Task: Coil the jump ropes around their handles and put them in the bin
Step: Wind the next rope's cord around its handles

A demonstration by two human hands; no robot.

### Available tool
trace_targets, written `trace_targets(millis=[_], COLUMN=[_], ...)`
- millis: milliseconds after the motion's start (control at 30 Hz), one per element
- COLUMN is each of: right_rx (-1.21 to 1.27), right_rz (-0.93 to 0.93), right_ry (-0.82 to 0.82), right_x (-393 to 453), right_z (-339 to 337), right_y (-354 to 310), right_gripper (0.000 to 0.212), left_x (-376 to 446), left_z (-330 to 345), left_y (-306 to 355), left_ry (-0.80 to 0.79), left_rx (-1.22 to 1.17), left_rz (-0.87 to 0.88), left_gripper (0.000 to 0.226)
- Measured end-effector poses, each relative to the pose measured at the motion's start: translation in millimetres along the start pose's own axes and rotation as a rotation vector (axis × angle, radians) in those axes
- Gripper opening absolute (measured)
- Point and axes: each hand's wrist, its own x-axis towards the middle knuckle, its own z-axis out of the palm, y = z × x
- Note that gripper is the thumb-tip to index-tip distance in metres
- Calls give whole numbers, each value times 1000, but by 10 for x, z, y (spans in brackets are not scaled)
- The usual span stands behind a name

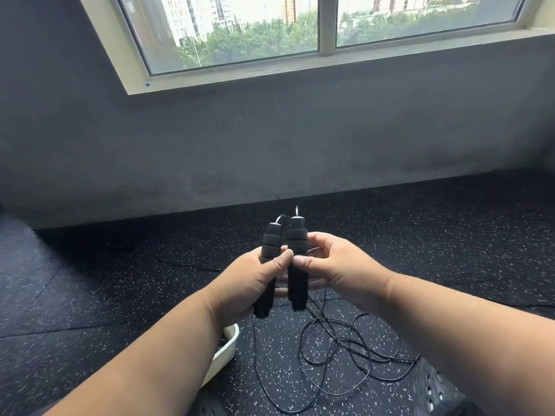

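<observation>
We hold two black foam jump-rope handles (282, 265) side by side, upright, cable ends pointing up and away. Our left hand (249, 283) and right hand (333, 265) each grip one. The thin black cable (345, 352) trails loose on the speckled floor (120, 280) beside the white plastic bin (226, 346).

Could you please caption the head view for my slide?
Both hands hold two black handles together, rope uncoiled.
</observation>
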Motion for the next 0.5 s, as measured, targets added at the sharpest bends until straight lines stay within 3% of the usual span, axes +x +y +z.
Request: trace_targets(millis=[233,500], right_rx=[-64,-94], right_rz=[-4,17], right_ry=[-17,-135], right_x=[20,-44], right_z=[84,48], right_y=[60,-15], right_gripper=[34,31], left_x=[-59,-37], left_z=[57,27], left_y=[-1,-69], left_ry=[-38,-8], left_rx=[-109,-58], left_rz=[2,17], left_gripper=[41,49])
